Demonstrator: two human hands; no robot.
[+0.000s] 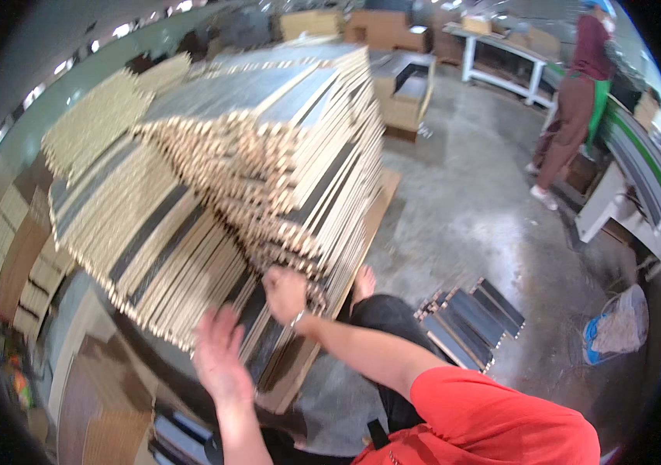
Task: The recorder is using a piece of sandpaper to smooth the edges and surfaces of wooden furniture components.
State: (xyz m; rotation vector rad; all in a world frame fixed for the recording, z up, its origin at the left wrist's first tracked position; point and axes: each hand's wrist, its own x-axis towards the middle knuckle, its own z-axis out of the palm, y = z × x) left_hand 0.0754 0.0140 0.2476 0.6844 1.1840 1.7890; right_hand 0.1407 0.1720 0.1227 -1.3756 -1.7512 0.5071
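A big stack of thin wooden boards [249, 155] fills the left and middle of the view; many edges are pale and some faces are dark grey. My right hand [285, 293], with a band at its wrist, is closed against the board ends low on the near side of the stack. Whatever its fingers hold is hidden. My left hand [220, 360] is raised just beside the lower left corner of the stack. Its fingers are spread, and nothing is in them.
The stack rests on a brown base board [377, 213]. Dark boards [466, 322] lie on the concrete floor at right, with a white bucket [617, 329] beyond. A person [582, 93] stands by a long workbench [640, 143]. Brown panels [105, 387] stand at lower left.
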